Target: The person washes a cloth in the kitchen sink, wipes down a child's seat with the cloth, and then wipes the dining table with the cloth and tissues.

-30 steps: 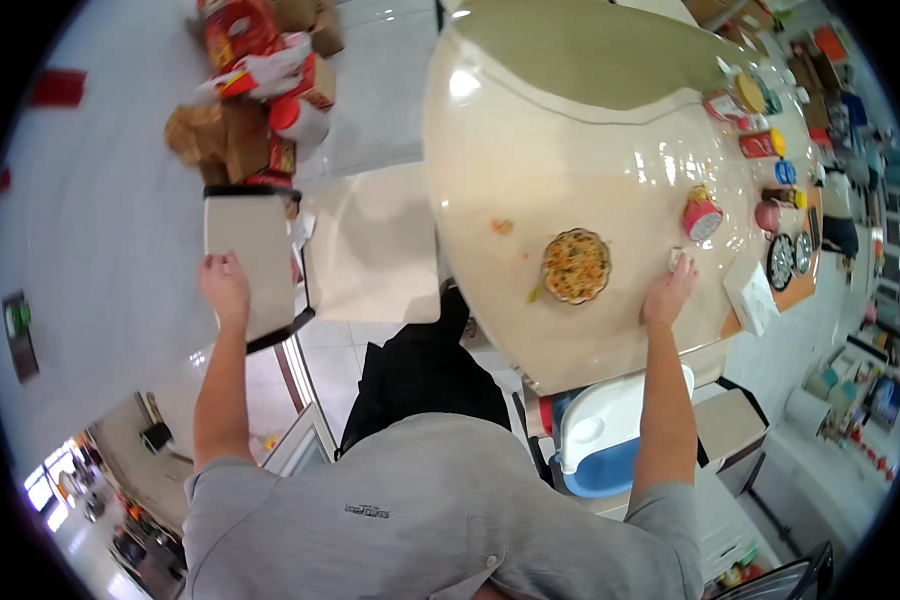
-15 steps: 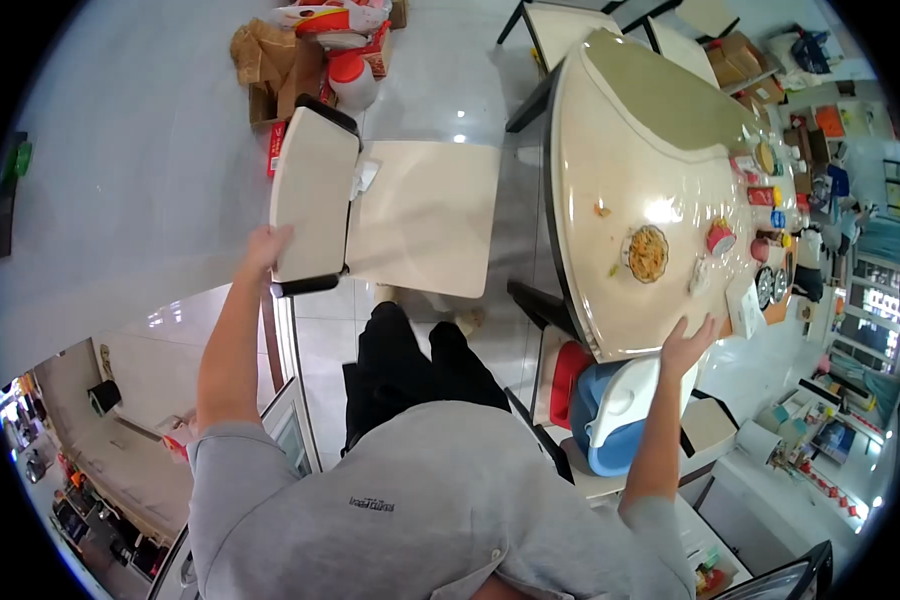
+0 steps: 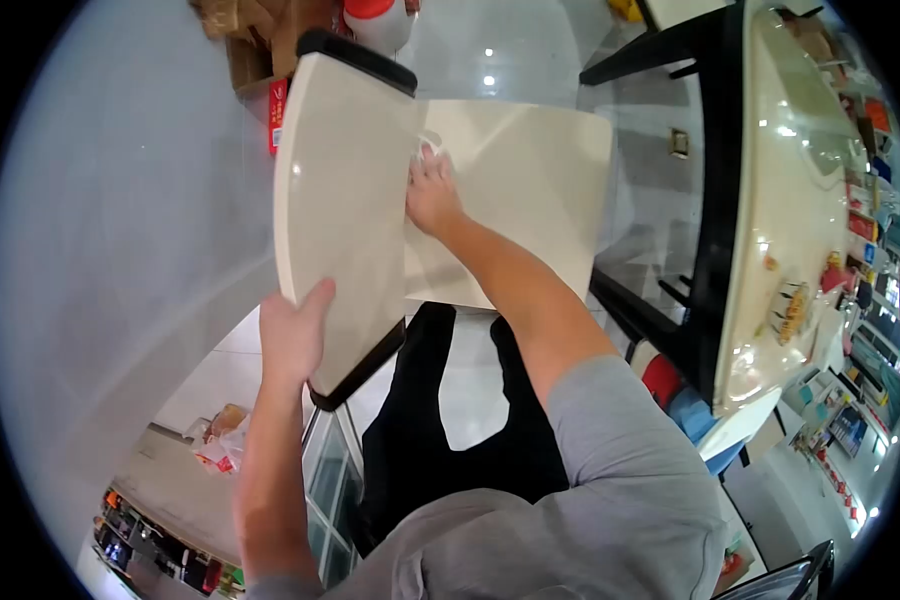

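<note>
My left hand (image 3: 295,335) is closed round the outer edge of the chair's cream backrest (image 3: 345,210), thumb on the near face. Reaching across, my right hand (image 3: 433,190) is on a white tissue (image 3: 429,143) at the back of the chair seat (image 3: 530,190), beside the backrest. Its fingers lie over the tissue, which is partly hidden. The backrest has black ends at top and bottom.
At right stands the dining table (image 3: 760,330) on black legs, with a bowl of food (image 3: 792,312) and several jars. Cardboard boxes (image 3: 255,60) and a red-lidded container (image 3: 378,22) are beyond the chair. A glass-paned door (image 3: 330,470) is near my left arm.
My right hand has moved from the table over to the tissue on the chair seat. My left hand now grips the backrest's edge. The view has shifted, with the chair closer and the table further right.
</note>
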Motion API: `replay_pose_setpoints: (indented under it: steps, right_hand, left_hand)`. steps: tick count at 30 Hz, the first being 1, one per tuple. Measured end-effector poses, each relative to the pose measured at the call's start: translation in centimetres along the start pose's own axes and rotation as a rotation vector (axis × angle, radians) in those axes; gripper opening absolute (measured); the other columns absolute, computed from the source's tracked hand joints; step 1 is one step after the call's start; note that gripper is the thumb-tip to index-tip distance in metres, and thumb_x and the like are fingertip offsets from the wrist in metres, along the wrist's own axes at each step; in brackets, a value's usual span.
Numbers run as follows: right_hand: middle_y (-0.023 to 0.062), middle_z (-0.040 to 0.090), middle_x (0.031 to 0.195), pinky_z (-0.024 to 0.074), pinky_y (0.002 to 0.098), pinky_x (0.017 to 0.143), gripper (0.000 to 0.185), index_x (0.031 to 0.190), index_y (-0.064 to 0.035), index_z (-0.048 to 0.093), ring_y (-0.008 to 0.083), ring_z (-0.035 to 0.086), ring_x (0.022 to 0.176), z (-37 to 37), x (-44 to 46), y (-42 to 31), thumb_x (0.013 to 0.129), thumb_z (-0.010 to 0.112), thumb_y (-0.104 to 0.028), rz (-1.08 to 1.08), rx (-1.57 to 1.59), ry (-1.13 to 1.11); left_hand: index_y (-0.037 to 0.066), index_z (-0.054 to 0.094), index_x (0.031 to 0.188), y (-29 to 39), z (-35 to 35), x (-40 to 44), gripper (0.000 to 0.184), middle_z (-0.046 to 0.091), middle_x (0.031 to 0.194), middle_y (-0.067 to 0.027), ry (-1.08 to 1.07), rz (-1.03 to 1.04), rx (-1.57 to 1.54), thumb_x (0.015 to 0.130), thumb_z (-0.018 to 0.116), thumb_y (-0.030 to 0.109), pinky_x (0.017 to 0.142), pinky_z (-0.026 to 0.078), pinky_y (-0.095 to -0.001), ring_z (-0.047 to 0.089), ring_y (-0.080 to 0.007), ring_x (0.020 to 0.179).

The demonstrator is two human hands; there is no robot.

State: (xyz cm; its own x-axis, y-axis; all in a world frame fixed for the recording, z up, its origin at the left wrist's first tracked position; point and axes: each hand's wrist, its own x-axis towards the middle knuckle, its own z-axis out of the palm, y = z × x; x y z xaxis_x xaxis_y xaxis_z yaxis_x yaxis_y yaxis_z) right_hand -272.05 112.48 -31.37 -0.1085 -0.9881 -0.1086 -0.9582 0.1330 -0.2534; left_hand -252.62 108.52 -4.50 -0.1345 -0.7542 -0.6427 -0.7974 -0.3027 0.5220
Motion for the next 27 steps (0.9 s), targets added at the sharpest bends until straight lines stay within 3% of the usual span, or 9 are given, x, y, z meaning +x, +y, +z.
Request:
replay_pose_setpoints:
  steps: [4, 9, 11, 15, 17, 21, 23, 26, 27]
  right_hand:
    - [0.0180, 0.040, 0.151, 0.0259, 0.0579, 0.116, 0.048, 0.134, -0.0009, 0.056, 0.0401, 0.034, 0.140, 5.5, -1.1, -1.5, 0.092, 0.057, -0.025, 0.048, -0.059, -0.059]
    - [0.0212, 0.042, 0.149, 0.0268, 0.0537, 0.116, 0.056, 0.139, 0.0047, 0.048, 0.0385, 0.045, 0.129, 5.6, -13.3, -3.8, 0.096, 0.053, -0.031, -0.048, 0.388, 0.002]
    - [0.0205, 0.040, 0.152, 0.0251, 0.0539, 0.117, 0.064, 0.145, 0.0033, 0.041, 0.0359, 0.048, 0.129, 5.1, -12.1, -1.8, 0.098, 0.052, -0.038, -0.177, 0.117, -0.035]
    - [0.0195, 0.039, 0.154, 0.0198, 0.0530, 0.119, 0.070, 0.147, 0.0031, 0.039, 0.0305, 0.047, 0.132, 4.9, -0.3, 4.7, 0.097, 0.047, -0.046, -0.025, -0.037, 0.027]
    - [0.0199, 0.039, 0.154, 0.0205, 0.0519, 0.118, 0.076, 0.147, 0.0045, 0.039, 0.0317, 0.045, 0.134, 4.2, 1.5, 9.2, 0.095, 0.048, -0.050, 0.219, 0.015, 0.204]
    - [0.0257, 0.037, 0.153, 0.0234, 0.0534, 0.117, 0.079, 0.142, 0.0101, 0.042, 0.0369, 0.038, 0.140, 0.4, -6.4, 19.5, 0.092, 0.059, -0.048, 0.767, -0.098, 0.235]
    - [0.0280, 0.040, 0.149, 0.0296, 0.0543, 0.114, 0.077, 0.138, 0.0101, 0.046, 0.0425, 0.038, 0.139, 1.5, -12.2, 21.7, 0.091, 0.060, -0.049, 0.787, -0.049, 0.375]
    - [0.0302, 0.048, 0.140, 0.0372, 0.0512, 0.109, 0.074, 0.134, 0.0116, 0.047, 0.0427, 0.046, 0.131, 1.3, -16.7, 20.8, 0.092, 0.060, -0.048, 0.899, 0.121, 0.512]
    - [0.0305, 0.052, 0.135, 0.0401, 0.0501, 0.106, 0.072, 0.132, 0.0111, 0.049, 0.0429, 0.050, 0.126, 0.9, -17.2, 20.6, 0.092, 0.060, -0.047, 1.119, 0.335, 0.396]
  left_hand:
    - [-0.008, 0.066, 0.112, 0.3, 0.3, -0.4, 0.034, 0.072, 0.102, -0.0136, -0.002, -0.083, -0.116, 0.091, 0.066, 0.019, 0.084, 0.050, -0.0329, 0.065, -0.0189, 0.092]
    - [-0.008, 0.065, 0.114, -0.3, 0.3, -0.5, 0.032, 0.071, 0.103, -0.0110, 0.006, -0.024, -0.173, 0.093, 0.066, 0.017, 0.086, 0.049, -0.0313, 0.064, -0.0169, 0.094]
    - [-0.008, 0.066, 0.112, -0.4, 0.4, -0.2, 0.032, 0.071, 0.104, -0.0117, 0.030, -0.020, -0.138, 0.093, 0.066, 0.017, 0.086, 0.049, -0.0305, 0.063, -0.0160, 0.095]
    - [-0.008, 0.067, 0.111, -0.3, 0.6, -0.3, 0.032, 0.071, 0.103, -0.0116, 0.064, -0.037, -0.248, 0.093, 0.067, 0.018, 0.084, 0.050, -0.0297, 0.064, -0.0152, 0.093]
    - [-0.008, 0.067, 0.110, 0.5, 0.0, -0.5, 0.031, 0.071, 0.102, -0.0108, -0.001, -0.095, -0.105, 0.093, 0.067, 0.018, 0.084, 0.050, -0.0295, 0.064, -0.0152, 0.091]
    - [-0.008, 0.068, 0.110, 0.7, -0.1, -0.6, 0.031, 0.072, 0.101, -0.0100, -0.038, -0.083, -0.143, 0.092, 0.067, 0.017, 0.083, 0.050, -0.0302, 0.065, -0.0158, 0.090]
    - [-0.007, 0.067, 0.111, 0.6, -0.3, -0.7, 0.031, 0.072, 0.104, -0.0109, -0.038, -0.082, -0.118, 0.092, 0.068, 0.016, 0.084, 0.050, -0.0305, 0.065, -0.0160, 0.093]
    - [-0.007, 0.066, 0.114, 1.7, 0.4, -1.4, 0.032, 0.071, 0.108, -0.0118, -0.018, -0.050, -0.179, 0.092, 0.067, 0.016, 0.086, 0.050, -0.0305, 0.065, -0.0165, 0.095]
    - [-0.007, 0.066, 0.114, 1.4, 0.4, -1.3, 0.032, 0.071, 0.108, -0.0118, -0.037, -0.028, -0.183, 0.092, 0.067, 0.016, 0.086, 0.050, -0.0305, 0.065, -0.0165, 0.095]
